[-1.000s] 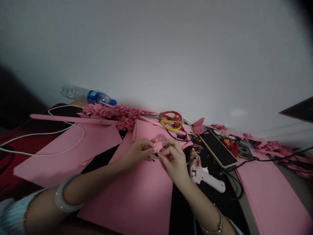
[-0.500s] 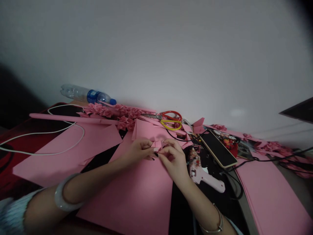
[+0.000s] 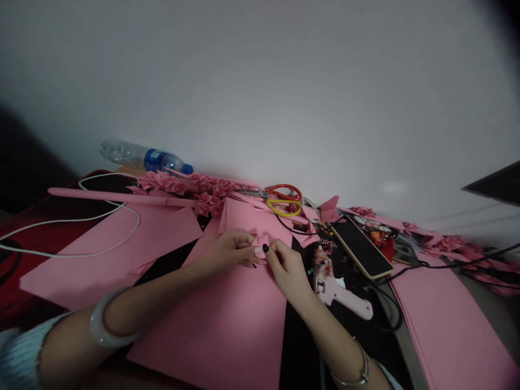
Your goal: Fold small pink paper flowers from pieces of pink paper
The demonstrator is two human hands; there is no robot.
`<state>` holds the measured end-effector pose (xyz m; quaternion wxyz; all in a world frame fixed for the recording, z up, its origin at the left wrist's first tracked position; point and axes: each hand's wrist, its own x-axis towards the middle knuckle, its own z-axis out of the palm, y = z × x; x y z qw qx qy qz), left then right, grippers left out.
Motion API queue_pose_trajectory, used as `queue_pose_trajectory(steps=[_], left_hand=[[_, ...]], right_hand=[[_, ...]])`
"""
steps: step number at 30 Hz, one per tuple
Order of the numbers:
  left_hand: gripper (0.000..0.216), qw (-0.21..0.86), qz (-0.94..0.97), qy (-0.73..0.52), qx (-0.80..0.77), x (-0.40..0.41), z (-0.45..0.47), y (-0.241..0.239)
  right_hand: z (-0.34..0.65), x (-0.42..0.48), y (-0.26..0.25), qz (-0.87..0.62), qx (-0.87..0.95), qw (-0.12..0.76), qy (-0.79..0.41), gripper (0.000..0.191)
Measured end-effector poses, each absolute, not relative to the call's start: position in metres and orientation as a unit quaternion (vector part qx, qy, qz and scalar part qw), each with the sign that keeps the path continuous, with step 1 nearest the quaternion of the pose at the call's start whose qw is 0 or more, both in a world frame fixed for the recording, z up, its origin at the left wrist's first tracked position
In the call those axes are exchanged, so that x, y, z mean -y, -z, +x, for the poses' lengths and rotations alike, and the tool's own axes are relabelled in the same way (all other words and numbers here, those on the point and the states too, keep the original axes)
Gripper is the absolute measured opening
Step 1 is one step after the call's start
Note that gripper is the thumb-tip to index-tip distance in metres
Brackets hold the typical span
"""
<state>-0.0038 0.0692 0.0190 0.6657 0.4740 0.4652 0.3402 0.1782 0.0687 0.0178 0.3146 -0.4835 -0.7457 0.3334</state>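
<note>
Both hands meet over a small pink paper piece (image 3: 261, 242), and there is a shift from a moment ago. The right hand (image 3: 287, 267) has dropped a little and turned: its thumb, dark nail up, now presses onto the near edge of the piece, where half a second back its fingers arched over the top of it. The left hand (image 3: 231, 250) has barely moved; its fingertips pinch the piece's left side, fingers pressed together, tips touching the paper. So the piece sits right between the two sets of fingertips, resting on the big pink sheet (image 3: 227, 325) beneath both wrists. My read: a fold is being pressed flat rather than lifted, though the fold itself is too small to make out.

Just beyond the right hand's knuckles lies a pink glue gun (image 3: 339, 290), untouched, and past that a phone (image 3: 363, 247). Farther out from the fingertips sit the scissors (image 3: 284, 200), a heap of folded pink flowers (image 3: 190, 189) and a water bottle (image 3: 142, 157) on its side. A white cable (image 3: 81, 238) loops well left of the left hand.
</note>
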Motion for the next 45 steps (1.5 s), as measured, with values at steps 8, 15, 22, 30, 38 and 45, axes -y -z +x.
queue_pose_trajectory(steps=[8,15,22,30,38,45], left_hand=[[0.034,0.669,0.494,-0.326,-0.45,-0.07,-0.003,-0.02],[0.031,0.681,0.489,-0.322,-0.439,-0.069,-0.001,-0.014],[0.035,0.682,0.511,-0.322,-0.412,-0.069,-0.001,-0.016],[0.037,0.679,0.505,-0.329,-0.418,-0.069,-0.002,-0.016],[0.034,0.688,0.502,-0.336,-0.402,-0.069,-0.004,-0.014],[0.024,0.663,0.547,-0.314,-0.405,-0.066,-0.002,-0.028]], right_hand=[[0.18,-0.069,-0.015,-0.461,0.783,0.306,-0.284,0.025],[0.18,-0.067,-0.016,-0.462,0.771,0.316,-0.305,0.027],[0.179,-0.066,-0.015,-0.458,0.766,0.312,-0.326,0.032],[0.178,-0.066,-0.013,-0.457,0.743,0.322,-0.368,0.028],[0.179,-0.067,-0.009,-0.479,0.697,0.381,-0.372,0.03],[0.182,-0.07,-0.01,-0.504,0.667,0.412,-0.363,0.029]])
